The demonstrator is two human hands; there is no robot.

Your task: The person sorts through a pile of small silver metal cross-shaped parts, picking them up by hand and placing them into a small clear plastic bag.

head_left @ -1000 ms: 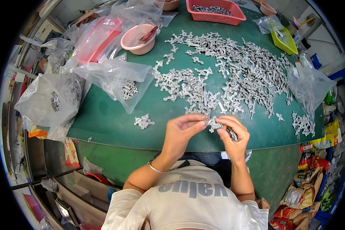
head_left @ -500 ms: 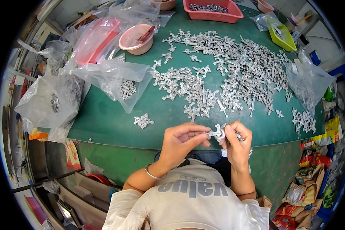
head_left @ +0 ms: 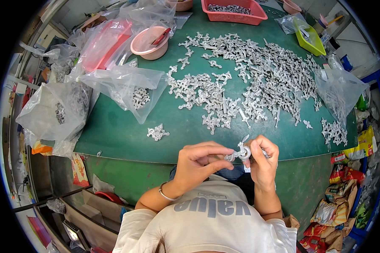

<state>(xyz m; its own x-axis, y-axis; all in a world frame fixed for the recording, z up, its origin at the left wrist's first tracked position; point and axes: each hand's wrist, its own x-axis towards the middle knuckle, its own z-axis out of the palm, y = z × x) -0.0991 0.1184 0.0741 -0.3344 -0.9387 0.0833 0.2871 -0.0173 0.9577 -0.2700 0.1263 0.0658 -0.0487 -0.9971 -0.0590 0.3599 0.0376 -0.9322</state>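
Both hands meet just over the near edge of the tabletop (head_left: pixel 114 141), with a small silvery metal piece (head_left: pixel 242 153) between them. The left hand (head_left: pixel 200 158) pinches one end of it in its fingers, and the right hand (head_left: pixel 264 162) grips the other side between thumb and forefinger, probably so that it stays steady from both ends. More metal shows inside the curl of the right hand, perhaps tucked there to keep it close; I can't make out how many bits. The big heap (head_left: pixel 278 74) of similar castings is spread beyond the hands, seemingly within an easy reach, while a small cluster (head_left: pixel 158 132) sits apart on the left, near a clear bag (head_left: pixel 126 84) with more pieces inside. The tabletop is green and smooth, its front edge bowed by the lens. Toward the back are a pale pink bowl (head_left: pixel 150 52) with a red-handled tool, a red tray (head_left: pixel 234 18) of metal parts and a yellow-green tray (head_left: pixel 312 47). Colourful packets (head_left: pixel 331 211) crowd the right side, above a worn green floor (head_left: pixel 131 179).
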